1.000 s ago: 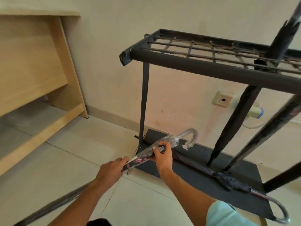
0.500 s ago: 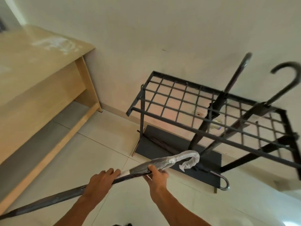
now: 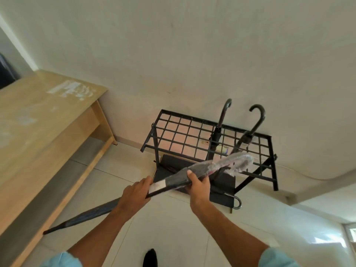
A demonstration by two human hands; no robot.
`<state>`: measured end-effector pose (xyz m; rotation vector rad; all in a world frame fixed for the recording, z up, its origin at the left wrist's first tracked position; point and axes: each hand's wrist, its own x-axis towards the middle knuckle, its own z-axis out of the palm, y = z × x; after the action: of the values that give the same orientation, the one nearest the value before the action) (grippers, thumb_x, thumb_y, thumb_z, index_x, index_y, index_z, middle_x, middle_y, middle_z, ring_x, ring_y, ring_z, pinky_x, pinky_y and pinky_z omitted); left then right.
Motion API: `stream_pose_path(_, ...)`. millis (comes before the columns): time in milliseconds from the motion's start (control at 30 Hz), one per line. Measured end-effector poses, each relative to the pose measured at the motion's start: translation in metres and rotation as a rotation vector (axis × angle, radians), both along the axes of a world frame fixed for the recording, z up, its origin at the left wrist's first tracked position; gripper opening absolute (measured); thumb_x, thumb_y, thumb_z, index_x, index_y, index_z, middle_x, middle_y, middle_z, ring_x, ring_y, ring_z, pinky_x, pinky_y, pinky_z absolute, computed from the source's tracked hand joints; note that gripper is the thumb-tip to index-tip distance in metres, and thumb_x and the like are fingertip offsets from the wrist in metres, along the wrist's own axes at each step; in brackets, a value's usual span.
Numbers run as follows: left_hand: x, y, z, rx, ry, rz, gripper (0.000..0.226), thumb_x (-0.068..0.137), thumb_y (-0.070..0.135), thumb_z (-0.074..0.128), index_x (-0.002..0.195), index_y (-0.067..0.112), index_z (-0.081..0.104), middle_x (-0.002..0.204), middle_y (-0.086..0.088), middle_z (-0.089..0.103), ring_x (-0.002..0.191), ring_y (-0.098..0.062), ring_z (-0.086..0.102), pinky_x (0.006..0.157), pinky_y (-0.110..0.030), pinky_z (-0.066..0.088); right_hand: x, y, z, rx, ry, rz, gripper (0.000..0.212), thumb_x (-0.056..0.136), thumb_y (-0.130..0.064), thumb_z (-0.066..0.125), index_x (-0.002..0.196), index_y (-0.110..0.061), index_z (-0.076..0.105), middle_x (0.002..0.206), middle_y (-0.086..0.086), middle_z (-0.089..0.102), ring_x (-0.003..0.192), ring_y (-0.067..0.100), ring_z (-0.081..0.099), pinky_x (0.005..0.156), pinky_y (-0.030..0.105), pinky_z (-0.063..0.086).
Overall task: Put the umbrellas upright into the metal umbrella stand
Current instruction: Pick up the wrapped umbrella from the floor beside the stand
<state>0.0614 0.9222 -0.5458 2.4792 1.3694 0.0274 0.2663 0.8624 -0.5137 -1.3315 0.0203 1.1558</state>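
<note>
A long dark umbrella (image 3: 92,212) runs across the middle, tip low at the left, plastic-wrapped handle raised at the right over the stand. My left hand (image 3: 134,197) grips its shaft and my right hand (image 3: 198,185) grips it nearer the wrapped end. The black metal umbrella stand (image 3: 273,162) with a grid top stands against the wall. Two dark umbrellas with hooked handles, one (image 3: 221,120) and another (image 3: 254,126), stand upright in the grid. A further umbrella lies across the stand's base, its hooked handle (image 3: 238,202) sticking out in front.
A light wooden desk (image 3: 44,116) fills the left side, with a low shelf beneath. The floor is pale tile. A wall socket shows behind the grid. A dark shoe tip (image 3: 150,257) appears at the bottom edge.
The view has risen and pulled back from the stand. Both hands have lifted the umbrella off the stand's base, and its wrapped handle now points up over the grid's front right.
</note>
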Motion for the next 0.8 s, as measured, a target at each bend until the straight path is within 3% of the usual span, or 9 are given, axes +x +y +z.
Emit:
stream_pose_path(100,0.028,0.015,0.030,-0.069,-0.059,0.018,0.058,0.085,0.047,0.072,0.129,0.021,0.045,0.128,0.001,0.057,0.114,-0.017,0.062,0.086,-0.029,0.056,0.027,0.014,0.036,0.070,-0.032,-0.023,0.060,0.090,-0.005,0.066,0.143,-0.016,0.041,0.120,0.007,0.063,0.105,0.028,0.065,0.092,0.054,0.056)
stream_pose_path(233,0.053,0.029,0.063,-0.265,-0.161,0.004,0.071,0.080,0.050,0.075,0.137,0.024,0.042,0.134,0.001,0.050,0.124,-0.018,0.053,0.091,-0.033,0.055,0.062,0.032,0.075,0.133,-0.180,0.005,0.052,0.091,-0.006,0.065,0.138,-0.013,0.046,0.127,0.012,0.063,0.107,0.027,0.066,0.091,0.053,0.057)
stream_pose_path(333,0.067,0.041,0.087,-0.406,-0.306,-0.054,0.063,0.086,0.043,0.071,0.140,0.029,0.041,0.143,0.002,0.050,0.130,-0.017,0.050,0.097,-0.033,0.052,0.084,0.046,0.106,0.178,-0.310,0.077,0.044,0.091,-0.007,0.065,0.133,-0.012,0.050,0.122,0.012,0.066,0.107,0.028,0.066,0.093,0.051,0.056)
stream_pose_path(500,0.099,0.075,0.126,-0.423,-0.392,-0.092,0.056,0.091,0.037,0.067,0.141,0.024,0.045,0.140,0.001,0.055,0.127,-0.019,0.053,0.098,-0.035,0.050,0.105,0.089,0.170,0.254,-0.523,0.243,0.030,0.091,-0.009,0.066,0.117,-0.015,0.055,0.115,0.008,0.068,0.107,0.027,0.065,0.096,0.049,0.054)
stream_pose_path(667,0.128,0.127,0.168,-0.426,-0.512,-0.148,0.053,0.094,0.028,0.064,0.144,0.021,0.047,0.140,-0.002,0.058,0.127,-0.021,0.053,0.094,-0.029,0.044,0.114,0.147,0.227,0.333,-0.646,0.278,0.042,0.088,-0.012,0.070,0.126,-0.007,0.053,0.114,0.012,0.069,0.102,0.029,0.069,0.089,0.047,0.058)
stream_pose_path(800,0.143,0.174,0.197,-0.430,-0.601,-0.136,0.051,0.094,0.028,0.064,0.142,0.020,0.050,0.140,-0.003,0.058,0.127,-0.023,0.054,0.102,-0.038,0.045,0.116,0.188,0.277,0.335,-0.660,0.387,0.040,0.091,-0.020,0.068,0.128,-0.013,0.053,0.111,0.010,0.070,0.096,0.024,0.070,0.076,0.039,0.058)
